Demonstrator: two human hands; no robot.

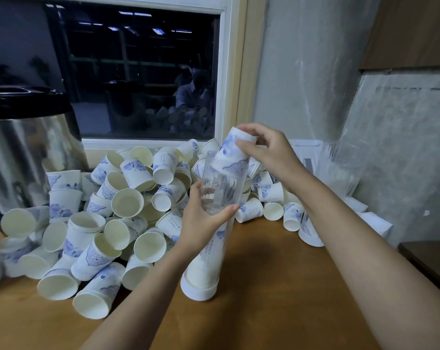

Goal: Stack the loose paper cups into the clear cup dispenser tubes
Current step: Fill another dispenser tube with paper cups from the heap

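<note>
View: head camera, looking forward and down over a wooden counter (277, 306).
Tube: the clear dispenser tube (222, 188) stands on the counter on its white base cap (200, 290), leaning away toward the window (138, 72).
Tube contents: nested cups (208, 258) fill the lower part; the upper part shows clear.
Left hand: the left hand (201, 226) grips the tube at about mid-height, with the thumb across the near side and the fingers curled round behind the plastic.
Right hand: the right hand (269, 152) pinches a paper cup (235, 150) near its base between thumb and fingertips.
Cup position: inverted and tilted, mouth down, partly entered into the tube's open top.
Loose cups: a heap (128, 205) of white, blue-printed cups lies left of and behind the tube, most on their sides.
Surroundings: steel urn (24, 152) at far left; blurred clear plastic pieces (340, 168) against the wall at right.
</note>
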